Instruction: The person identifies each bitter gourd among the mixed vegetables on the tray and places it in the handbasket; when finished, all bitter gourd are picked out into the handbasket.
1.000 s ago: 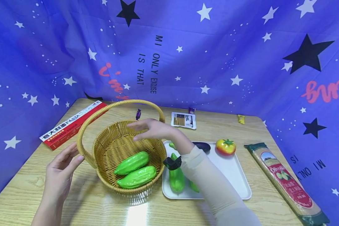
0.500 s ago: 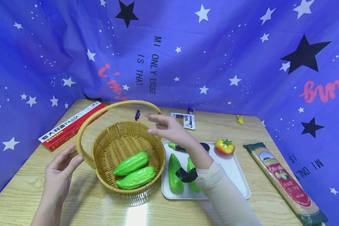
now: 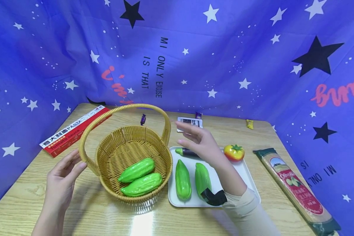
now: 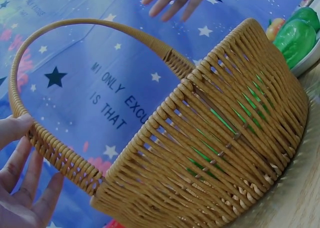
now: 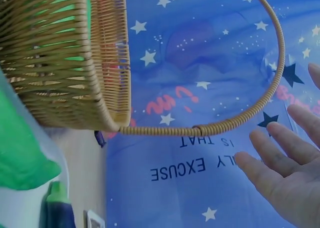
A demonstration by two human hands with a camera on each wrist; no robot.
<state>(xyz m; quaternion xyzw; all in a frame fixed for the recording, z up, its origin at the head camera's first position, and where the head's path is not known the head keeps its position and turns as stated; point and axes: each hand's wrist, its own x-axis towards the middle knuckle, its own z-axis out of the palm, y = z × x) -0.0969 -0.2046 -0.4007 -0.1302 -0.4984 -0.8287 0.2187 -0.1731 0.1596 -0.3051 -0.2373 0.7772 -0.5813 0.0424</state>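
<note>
A woven basket (image 3: 106, 154) with a tall arched handle (image 3: 118, 110) stands left of centre. In it lie two long, glossy green vegetables (image 3: 138, 170) side by side; their kind is unclear. My left hand (image 3: 60, 180) touches the outer left side of the handle, its thumb and fingertips not wrapped round it. My right hand (image 3: 205, 146) hovers over a white tray (image 3: 245, 190), fingers spread, holding nothing. On that tray are two more green vegetables (image 3: 183, 182), a dark eggplant (image 3: 188, 152) partly hidden by the hand, and a red-yellow tomato (image 3: 234, 153).
A red pasta box (image 3: 73, 132) lies behind the left hand. At the right edge rests a long spaghetti bag (image 3: 295, 186). Farther back are a flat white packet (image 3: 190, 122), a purple candy (image 3: 143, 119) and a yellow candy (image 3: 249, 124). A starry blue cloth surrounds the table.
My right hand has moved from above the basket rightward to above the tray, uncovering the basket's right rim and the green vegetables on the tray. The left hand stays at the handle.
</note>
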